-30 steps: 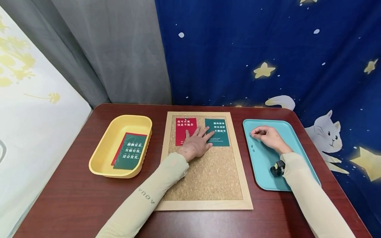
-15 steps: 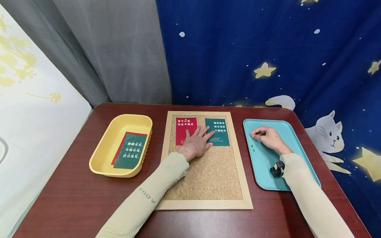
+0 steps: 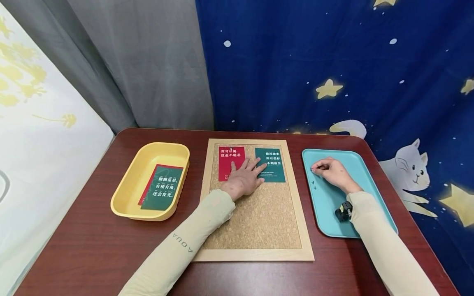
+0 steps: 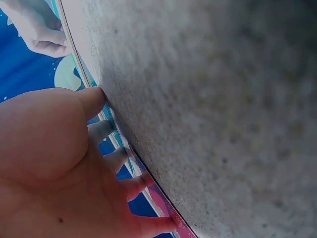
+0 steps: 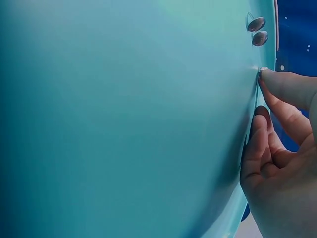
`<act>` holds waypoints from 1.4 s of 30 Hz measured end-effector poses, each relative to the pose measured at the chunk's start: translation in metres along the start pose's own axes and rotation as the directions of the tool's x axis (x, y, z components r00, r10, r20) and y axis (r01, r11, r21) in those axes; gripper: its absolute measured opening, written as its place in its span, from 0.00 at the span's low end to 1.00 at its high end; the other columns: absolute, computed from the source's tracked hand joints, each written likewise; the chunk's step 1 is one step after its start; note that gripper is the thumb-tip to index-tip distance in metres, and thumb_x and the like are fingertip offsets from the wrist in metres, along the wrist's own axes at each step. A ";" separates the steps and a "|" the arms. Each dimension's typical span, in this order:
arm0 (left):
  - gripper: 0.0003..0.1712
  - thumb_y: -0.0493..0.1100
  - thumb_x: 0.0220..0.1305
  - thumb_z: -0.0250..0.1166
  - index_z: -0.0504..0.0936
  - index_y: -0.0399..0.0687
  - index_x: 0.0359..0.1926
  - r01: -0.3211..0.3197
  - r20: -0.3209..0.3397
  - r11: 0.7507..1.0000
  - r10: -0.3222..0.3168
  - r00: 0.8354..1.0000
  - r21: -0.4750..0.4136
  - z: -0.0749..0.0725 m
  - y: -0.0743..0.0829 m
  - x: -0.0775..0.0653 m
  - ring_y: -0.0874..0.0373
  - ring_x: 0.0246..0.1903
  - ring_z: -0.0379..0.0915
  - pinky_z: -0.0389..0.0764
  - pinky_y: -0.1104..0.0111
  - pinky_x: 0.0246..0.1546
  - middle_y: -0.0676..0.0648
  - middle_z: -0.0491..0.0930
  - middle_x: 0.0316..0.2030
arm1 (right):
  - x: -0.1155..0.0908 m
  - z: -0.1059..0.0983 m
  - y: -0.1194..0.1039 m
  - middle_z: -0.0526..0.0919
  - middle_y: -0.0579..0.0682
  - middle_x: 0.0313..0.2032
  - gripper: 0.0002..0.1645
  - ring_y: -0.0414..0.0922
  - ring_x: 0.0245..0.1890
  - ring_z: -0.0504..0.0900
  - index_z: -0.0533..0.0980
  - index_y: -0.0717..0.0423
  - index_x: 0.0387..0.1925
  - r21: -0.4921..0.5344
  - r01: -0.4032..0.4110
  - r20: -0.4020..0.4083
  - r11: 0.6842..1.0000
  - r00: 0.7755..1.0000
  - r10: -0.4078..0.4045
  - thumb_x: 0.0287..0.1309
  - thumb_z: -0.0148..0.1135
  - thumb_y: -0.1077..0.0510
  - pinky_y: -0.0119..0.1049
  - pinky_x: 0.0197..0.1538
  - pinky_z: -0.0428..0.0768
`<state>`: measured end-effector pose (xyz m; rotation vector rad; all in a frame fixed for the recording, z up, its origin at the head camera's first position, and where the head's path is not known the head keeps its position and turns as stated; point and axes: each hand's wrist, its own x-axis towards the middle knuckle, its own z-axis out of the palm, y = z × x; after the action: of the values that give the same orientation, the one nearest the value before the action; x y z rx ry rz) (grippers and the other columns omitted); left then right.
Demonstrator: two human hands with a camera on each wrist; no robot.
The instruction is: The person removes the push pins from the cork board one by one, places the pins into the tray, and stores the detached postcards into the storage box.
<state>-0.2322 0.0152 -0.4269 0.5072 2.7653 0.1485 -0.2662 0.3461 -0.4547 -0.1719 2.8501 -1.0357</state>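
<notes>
My left hand [image 3: 242,179] lies flat with fingers spread on the corkboard [image 3: 259,218]. It covers parts of a red card [image 3: 226,164] and a green card [image 3: 274,166], both printed with white text. A small tack [image 3: 231,149] shows at the red card's top edge. Over the left side of the blue tray [image 3: 333,222], thumb and index finger of my right hand [image 3: 333,172] pinch a tiny metal thumbtack [image 5: 260,73], mostly hidden by the fingertips. Two more thumbtacks [image 5: 256,24] lie close by on the tray.
At the left stands a yellow bin [image 3: 127,197] with a green card [image 3: 161,193] over a red card [image 3: 145,195]. The wooden frame [image 3: 255,255] edges the corkboard. Behind the dark red table [image 3: 92,246] hang grey and blue curtains [image 3: 259,61].
My right hand has shifted very slightly left at the tray's left side, its fingertips still together. The left hand stays in place on the cards.
</notes>
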 end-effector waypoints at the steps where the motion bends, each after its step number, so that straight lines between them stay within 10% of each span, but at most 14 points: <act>1: 0.37 0.62 0.80 0.49 0.49 0.73 0.83 0.001 0.000 1.000 -0.001 1.000 0.001 0.000 0.000 0.000 0.48 0.85 0.34 0.44 0.35 0.81 0.56 0.42 0.85 | -0.001 0.000 0.000 0.79 0.61 0.51 0.13 0.50 0.44 0.75 0.85 0.61 0.50 0.001 0.002 -0.001 1.000 1.000 -0.002 0.72 0.63 0.58 0.38 0.47 0.74; 25: 0.37 0.62 0.80 0.49 0.49 0.73 0.83 0.000 0.001 1.000 0.000 1.000 -0.011 0.000 0.000 -0.001 0.47 0.86 0.33 0.42 0.34 0.81 0.55 0.42 0.85 | -0.011 0.002 -0.014 0.78 0.60 0.46 0.11 0.54 0.44 0.75 0.83 0.62 0.50 -0.144 0.123 -0.106 0.982 0.985 -0.139 0.70 0.64 0.60 0.47 0.49 0.73; 42: 0.37 0.61 0.80 0.49 0.50 0.72 0.83 0.001 -0.005 1.000 -0.001 1.000 0.002 0.000 0.001 -0.001 0.47 0.85 0.35 0.44 0.35 0.81 0.54 0.43 0.85 | -0.025 0.006 -0.022 0.72 0.62 0.68 0.28 0.64 0.71 0.66 0.77 0.58 0.65 -0.211 0.227 -0.023 0.951 0.971 -0.237 0.72 0.64 0.46 0.68 0.69 0.69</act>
<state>-0.2306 0.0160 -0.4260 0.5072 2.7711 0.1473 -0.2394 0.3286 -0.4438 -0.5188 3.0334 -0.7822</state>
